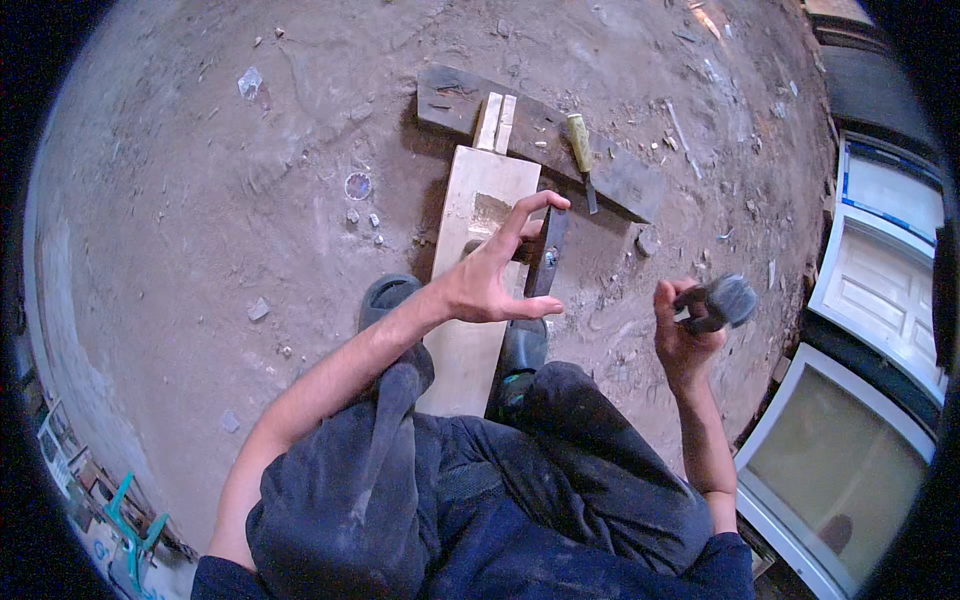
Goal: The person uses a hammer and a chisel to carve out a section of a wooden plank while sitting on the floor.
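My left hand reaches over a pale wooden board, thumb and forefinger spread along a dark, narrow bar-shaped tool with a small metal piece at its middle. This tool lies at the board's right edge; the hand hides part of it. To the right, my right hand is closed round a claw hammer, held up off the ground with its grey head uppermost. The board runs away from between my legs, has a rough recess in its face, and ends in two narrow prongs.
A dark plank lies crosswise under the board's far end. On it rests a chisel with a yellowish handle. White framed panels stand along the right. A green plastic piece is at lower left. Chips litter the dirt floor.
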{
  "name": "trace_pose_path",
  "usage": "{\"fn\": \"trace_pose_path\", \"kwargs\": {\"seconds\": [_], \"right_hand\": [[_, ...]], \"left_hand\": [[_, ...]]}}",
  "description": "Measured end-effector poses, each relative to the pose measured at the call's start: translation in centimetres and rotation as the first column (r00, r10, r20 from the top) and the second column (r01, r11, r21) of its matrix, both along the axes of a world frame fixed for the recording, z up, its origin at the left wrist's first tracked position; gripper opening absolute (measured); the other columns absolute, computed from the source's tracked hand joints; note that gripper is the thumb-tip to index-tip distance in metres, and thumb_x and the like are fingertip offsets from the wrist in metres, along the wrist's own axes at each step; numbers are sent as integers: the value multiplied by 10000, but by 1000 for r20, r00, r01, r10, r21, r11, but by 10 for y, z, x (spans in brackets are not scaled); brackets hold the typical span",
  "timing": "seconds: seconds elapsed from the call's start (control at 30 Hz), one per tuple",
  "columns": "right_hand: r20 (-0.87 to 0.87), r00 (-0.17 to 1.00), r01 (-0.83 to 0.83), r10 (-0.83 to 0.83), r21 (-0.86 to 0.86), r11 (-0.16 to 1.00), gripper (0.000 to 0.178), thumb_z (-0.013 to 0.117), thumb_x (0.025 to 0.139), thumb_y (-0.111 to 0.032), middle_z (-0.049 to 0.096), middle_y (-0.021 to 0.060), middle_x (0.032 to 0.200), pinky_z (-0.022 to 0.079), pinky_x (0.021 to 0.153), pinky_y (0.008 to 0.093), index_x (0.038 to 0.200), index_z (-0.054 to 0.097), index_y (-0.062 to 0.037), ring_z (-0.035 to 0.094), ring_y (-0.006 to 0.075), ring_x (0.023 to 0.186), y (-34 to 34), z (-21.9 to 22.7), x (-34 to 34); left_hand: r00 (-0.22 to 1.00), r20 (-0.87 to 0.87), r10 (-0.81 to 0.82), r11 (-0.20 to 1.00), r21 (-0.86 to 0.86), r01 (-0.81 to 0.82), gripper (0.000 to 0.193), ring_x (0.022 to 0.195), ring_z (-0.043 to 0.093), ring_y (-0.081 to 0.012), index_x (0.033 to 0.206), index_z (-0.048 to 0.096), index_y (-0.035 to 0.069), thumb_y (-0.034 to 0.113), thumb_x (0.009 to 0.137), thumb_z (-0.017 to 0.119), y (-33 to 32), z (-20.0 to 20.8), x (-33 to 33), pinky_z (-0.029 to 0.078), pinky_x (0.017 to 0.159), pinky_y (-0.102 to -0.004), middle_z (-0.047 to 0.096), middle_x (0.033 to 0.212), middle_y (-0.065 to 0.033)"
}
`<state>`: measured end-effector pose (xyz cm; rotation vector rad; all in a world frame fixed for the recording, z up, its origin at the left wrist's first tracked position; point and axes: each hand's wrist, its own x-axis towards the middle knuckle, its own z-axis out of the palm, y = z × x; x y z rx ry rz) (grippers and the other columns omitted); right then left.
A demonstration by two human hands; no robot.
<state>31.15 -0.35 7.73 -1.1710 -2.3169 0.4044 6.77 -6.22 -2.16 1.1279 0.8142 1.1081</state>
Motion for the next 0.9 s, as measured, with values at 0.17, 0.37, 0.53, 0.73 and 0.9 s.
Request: {"fn": "trace_pose_path", "kwargs": {"seconds": [0.17,0.37,0.53,0.73,0.9], "right_hand": [[448,872,-176,197,-89,980,122,725,709,-48,643,102,697,488,512,311,777,625,-63,648,235,576,13,7,-3],[183,972,-136,145,-58,989,119,712,708,-39,630,95,697,479,511,310,789,631,-71,641,239,589,4,0,0],[248,963,-89,104,-68,994,130,725,732,-62,626,102,684,484,510,325,820,630,-74,633,265,586,2,0,8],[455,882,-114,123,-47,992,126,687,741,-5,626,130,710,499,519,339,824,618,-70,633,288,601,7,3,-5],[117,989,-99,93,48,994,151,689,706,22,590,122,681,478,519,334,825,614,-33,603,292,556,1,-8,8]], "left_hand": [[999,8,53,997,54,-53,1002,1090,506,-233,1430,146,165,199,681,811,2,5,-1,407,955,-385,438,1221,-108],[998,-26,51,999,13,-51,964,1067,515,-232,1416,156,166,198,697,797,1,11,-4,397,962,-381,535,1093,-122],[998,-8,58,996,65,-57,964,1076,511,-230,1416,158,163,189,693,794,-1,8,1,395,971,-385,528,1109,-122],[1000,10,19,1000,-1,-19,958,1077,504,-222,1416,166,157,190,693,793,3,12,-4,388,969,-373,523,1126,-123],[999,-30,28,999,22,-27,950,1065,507,-214,1414,174,144,184,693,793,-1,7,-1,394,953,-362,519,1128,-121]]}}
